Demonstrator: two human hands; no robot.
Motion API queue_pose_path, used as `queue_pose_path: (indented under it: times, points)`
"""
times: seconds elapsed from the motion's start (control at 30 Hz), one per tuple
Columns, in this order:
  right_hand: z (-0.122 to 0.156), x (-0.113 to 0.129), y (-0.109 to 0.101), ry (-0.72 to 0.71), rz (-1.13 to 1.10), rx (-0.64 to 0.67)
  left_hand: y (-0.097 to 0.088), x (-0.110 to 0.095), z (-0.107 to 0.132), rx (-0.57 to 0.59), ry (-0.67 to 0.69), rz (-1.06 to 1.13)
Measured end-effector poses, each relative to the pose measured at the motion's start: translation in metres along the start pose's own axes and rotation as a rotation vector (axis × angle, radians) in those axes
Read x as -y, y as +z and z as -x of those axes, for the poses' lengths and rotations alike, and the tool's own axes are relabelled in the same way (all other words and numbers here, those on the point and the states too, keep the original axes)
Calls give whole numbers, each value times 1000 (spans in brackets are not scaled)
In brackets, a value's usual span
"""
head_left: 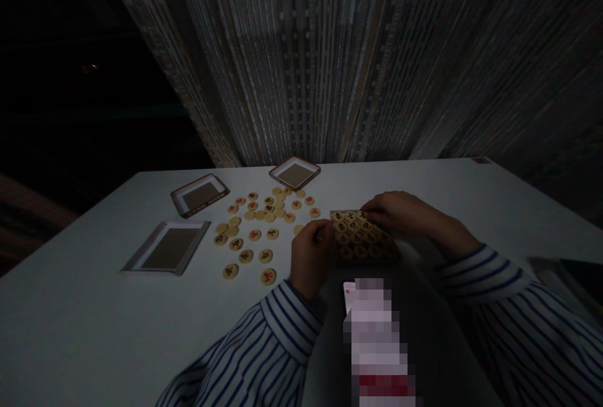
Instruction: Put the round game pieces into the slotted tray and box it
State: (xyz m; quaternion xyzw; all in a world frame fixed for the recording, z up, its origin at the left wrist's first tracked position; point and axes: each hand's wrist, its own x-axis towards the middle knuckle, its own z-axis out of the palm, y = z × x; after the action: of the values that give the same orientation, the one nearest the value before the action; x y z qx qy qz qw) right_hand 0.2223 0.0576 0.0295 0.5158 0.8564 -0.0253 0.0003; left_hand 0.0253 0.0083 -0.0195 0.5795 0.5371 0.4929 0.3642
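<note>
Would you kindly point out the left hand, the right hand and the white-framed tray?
Left hand [311, 258]: head view, back of hand.
Right hand [400, 213]: head view, back of hand.
White-framed tray [168, 249]: head view, bare brown base.

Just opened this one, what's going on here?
A person's right hand rests on round xiangqi pieces packed in a tray. Their left hand sits beside it, and I can't tell whether it holds a piece. More pieces lie loose on the white table, near three shallow trays.
</note>
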Motion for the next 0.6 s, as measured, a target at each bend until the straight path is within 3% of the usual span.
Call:
queue_pose_path:
  times: [0.6]
  points:
    - [0,3,0,-11,3,0,0,-2,0,-2,-1,-3]
